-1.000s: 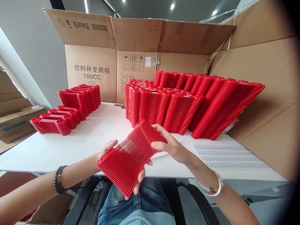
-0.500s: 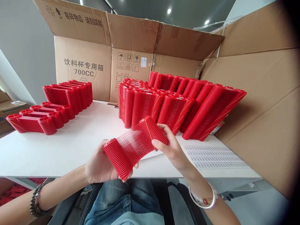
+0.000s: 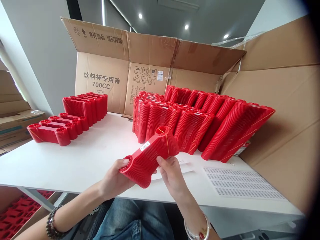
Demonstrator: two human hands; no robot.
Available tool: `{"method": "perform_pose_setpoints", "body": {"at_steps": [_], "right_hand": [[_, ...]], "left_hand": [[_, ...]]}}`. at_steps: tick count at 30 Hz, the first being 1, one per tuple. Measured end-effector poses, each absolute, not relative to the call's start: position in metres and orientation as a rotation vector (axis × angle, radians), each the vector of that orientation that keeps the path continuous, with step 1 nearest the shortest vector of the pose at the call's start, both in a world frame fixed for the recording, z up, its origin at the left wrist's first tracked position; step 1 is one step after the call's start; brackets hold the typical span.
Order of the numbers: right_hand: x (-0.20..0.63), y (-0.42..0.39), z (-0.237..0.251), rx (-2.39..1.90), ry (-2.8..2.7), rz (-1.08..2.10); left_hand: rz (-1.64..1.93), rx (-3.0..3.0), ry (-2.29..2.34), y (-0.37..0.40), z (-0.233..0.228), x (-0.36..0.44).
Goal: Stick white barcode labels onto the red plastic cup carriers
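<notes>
Both my hands hold one bundle of stacked red plastic carriers (image 3: pixel 150 156), tied with a thin yellow rubber band, just above the near edge of the white table (image 3: pixel 82 160). My left hand (image 3: pixel 116 176) grips its lower left end. My right hand (image 3: pixel 171 175) supports its right side from below. The bundle's top face is turned up and bears a small white barcode label (image 3: pixel 145 146).
Many leaning red bundles (image 3: pixel 200 123) fill the table's right half, and lower red stacks (image 3: pixel 67 120) sit at the left. A label sheet (image 3: pixel 240 181) lies at the right. Open cardboard boxes (image 3: pixel 120 76) stand behind and to the right (image 3: pixel 282 113).
The bundle has been rotated in my hands: before its ribbed edge faced me, now its labelled top face shows. My right hand slid from above to below. The view tilted up.
</notes>
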State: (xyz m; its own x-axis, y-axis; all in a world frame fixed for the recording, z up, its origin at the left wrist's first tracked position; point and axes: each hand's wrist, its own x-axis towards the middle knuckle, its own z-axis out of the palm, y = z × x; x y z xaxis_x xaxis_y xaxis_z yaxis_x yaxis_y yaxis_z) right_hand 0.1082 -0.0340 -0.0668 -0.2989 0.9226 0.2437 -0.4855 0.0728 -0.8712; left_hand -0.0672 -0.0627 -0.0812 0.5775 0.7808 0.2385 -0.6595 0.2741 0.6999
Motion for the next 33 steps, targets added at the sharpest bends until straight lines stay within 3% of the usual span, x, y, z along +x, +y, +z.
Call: {"method": "perform_pose_setpoints", "body": {"at_steps": [10, 21, 25, 33], "right_hand": [[0.109, -0.04, -0.065, -0.557, -1.287, 1.425], [0.112, -0.038, -0.078, -0.611, -1.161, 1.396], [0.136, -0.032, -0.057, -0.582, -1.321, 1.24], [0.144, -0.023, -0.014, -0.701, -1.74, 1.216]], "left_hand": [[0.884, 0.607, 0.034, -0.067, -0.096, -0.062], [1.069, 0.769, 0.149, -0.066, -0.099, -0.063], [0.895, 0.616, 0.128, -0.064, -0.089, -0.069], [0.624, 0.463, 0.148, -0.061, -0.085, -0.075]]}}
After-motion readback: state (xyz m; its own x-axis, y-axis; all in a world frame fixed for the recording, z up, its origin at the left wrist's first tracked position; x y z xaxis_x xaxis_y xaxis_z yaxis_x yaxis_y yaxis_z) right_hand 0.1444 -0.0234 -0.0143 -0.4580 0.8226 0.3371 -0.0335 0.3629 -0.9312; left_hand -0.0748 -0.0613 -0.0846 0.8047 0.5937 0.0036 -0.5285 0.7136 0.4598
